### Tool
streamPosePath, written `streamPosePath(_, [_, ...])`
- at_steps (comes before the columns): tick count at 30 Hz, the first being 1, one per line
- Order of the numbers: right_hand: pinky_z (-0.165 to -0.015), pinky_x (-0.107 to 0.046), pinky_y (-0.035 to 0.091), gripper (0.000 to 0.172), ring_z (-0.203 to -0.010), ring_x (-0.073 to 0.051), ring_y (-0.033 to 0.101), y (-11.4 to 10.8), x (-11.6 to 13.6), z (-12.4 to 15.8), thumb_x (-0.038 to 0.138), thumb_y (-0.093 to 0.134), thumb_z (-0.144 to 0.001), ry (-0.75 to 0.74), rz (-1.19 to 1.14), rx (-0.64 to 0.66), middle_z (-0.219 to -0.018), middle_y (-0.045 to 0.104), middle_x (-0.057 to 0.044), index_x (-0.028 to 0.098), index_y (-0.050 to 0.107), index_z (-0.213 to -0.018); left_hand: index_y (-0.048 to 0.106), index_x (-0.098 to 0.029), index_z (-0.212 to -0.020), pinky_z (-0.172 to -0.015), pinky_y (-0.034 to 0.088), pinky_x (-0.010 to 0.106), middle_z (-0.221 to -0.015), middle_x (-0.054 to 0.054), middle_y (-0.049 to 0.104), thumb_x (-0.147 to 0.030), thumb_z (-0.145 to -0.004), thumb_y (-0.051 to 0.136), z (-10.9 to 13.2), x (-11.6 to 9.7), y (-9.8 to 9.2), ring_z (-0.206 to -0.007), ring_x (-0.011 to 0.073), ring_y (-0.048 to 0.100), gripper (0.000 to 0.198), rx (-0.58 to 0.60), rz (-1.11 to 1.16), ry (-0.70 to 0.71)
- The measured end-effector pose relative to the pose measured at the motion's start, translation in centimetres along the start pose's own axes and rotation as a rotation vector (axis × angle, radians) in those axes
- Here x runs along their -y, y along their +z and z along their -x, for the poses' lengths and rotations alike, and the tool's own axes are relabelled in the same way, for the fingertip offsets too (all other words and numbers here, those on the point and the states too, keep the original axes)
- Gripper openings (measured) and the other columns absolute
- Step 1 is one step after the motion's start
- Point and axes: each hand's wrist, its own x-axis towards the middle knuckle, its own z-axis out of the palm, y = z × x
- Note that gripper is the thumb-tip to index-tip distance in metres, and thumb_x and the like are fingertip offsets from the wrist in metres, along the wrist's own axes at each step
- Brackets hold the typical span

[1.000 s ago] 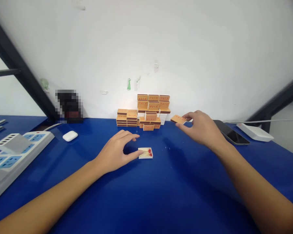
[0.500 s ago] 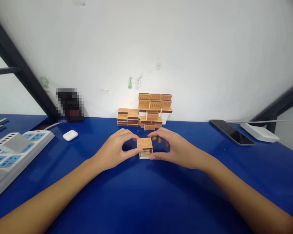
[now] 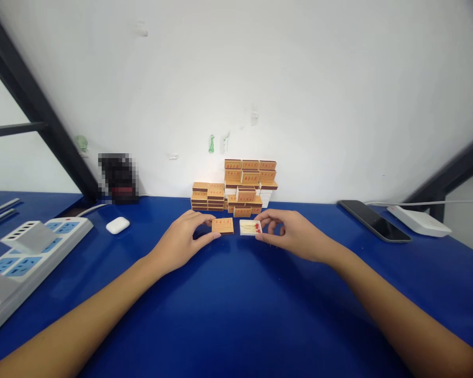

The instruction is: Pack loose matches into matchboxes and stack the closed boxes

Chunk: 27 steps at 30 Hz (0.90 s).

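Note:
An orange matchbox sleeve (image 3: 223, 226) is pinched at its left end between the thumb and fingers of my left hand (image 3: 186, 238). To its right, a small gap apart, is a white matchbox tray (image 3: 246, 227) holding several red-tipped matches. My right hand (image 3: 295, 233) grips that tray at its right end, thumb at the front corner and fingers behind. Just beyond both hands rises a stepped stack of orange matchboxes (image 3: 250, 177), with a lower stack (image 3: 207, 196) beside it on the left.
On the blue table (image 3: 228, 315) lie a white earbud case (image 3: 117, 225) and a power strip (image 3: 35, 262) with plugs at left. A phone (image 3: 372, 220) and a white box (image 3: 420, 221) with a cable sit at right. A wall stands behind.
The sleeve and the match tray, stacked one over the other before, are now side by side. My left hand has shifted left with the sleeve, my right hand right with the tray.

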Motion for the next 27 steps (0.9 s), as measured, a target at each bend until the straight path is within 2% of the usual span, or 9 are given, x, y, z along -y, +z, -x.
streamPosePath(3, [-0.065, -0.032, 0.048, 0.035, -0.075, -0.017, 0.061, 0.01, 0.15, -0.04, 0.041, 0.073, -0.087, -0.029, -0.067, -0.020, -0.089, 0.070, -0.003, 0.020, 0.071, -0.115, 0.070, -0.024, -0.124, -0.096, 0.056, 0.043, -0.113, 0.006, 0.074, -0.042, -0.097, 0.071, 0.02, 0.09, 0.05, -0.107, 0.0245, 0.068, 0.033, 0.014, 0.046, -0.016])
streamPosePath(9, [-0.064, -0.031, 0.046, 0.032, -0.076, -0.017, 0.061, 0.22, 0.83, 0.12, 0.036, 0.074, -0.086, -0.047, -0.109, 0.006, -0.087, 0.071, -0.002, 0.021, 0.074, -0.114, 0.067, -0.025, -0.131, -0.097, 0.056, 0.042, -0.112, 0.005, 0.076, -0.039, -0.096, 0.072, 0.17, 0.30, 0.30, -0.106, 0.0236, 0.070, 0.038, 0.010, 0.105, 0.021])
streamPosePath(18, [-0.071, -0.032, 0.052, 0.040, -0.082, -0.017, 0.067, -0.05, 0.10, -0.35, 0.040, 0.080, -0.084, -0.031, -0.262, 0.017, -0.092, 0.074, -0.003, 0.021, 0.073, -0.118, 0.071, -0.025, -0.129, -0.096, 0.058, 0.043, -0.111, 0.005, 0.078, -0.039, -0.093, 0.075, -0.22, 0.11, -0.13, -0.103, 0.0235, 0.073, 0.039, -0.003, 0.236, -0.122])
streamPosePath(27, [-0.070, -0.033, 0.052, 0.040, -0.081, -0.019, 0.069, -0.36, 0.43, -0.15, 0.041, 0.080, -0.084, -0.030, -0.286, 0.050, -0.091, 0.077, -0.004, 0.022, 0.073, -0.119, 0.072, -0.025, -0.130, -0.098, 0.058, 0.044, -0.118, 0.007, 0.079, -0.038, -0.093, 0.074, -0.25, -0.09, -0.33, -0.108, 0.0248, 0.073, 0.039, 0.009, 0.268, -0.159])
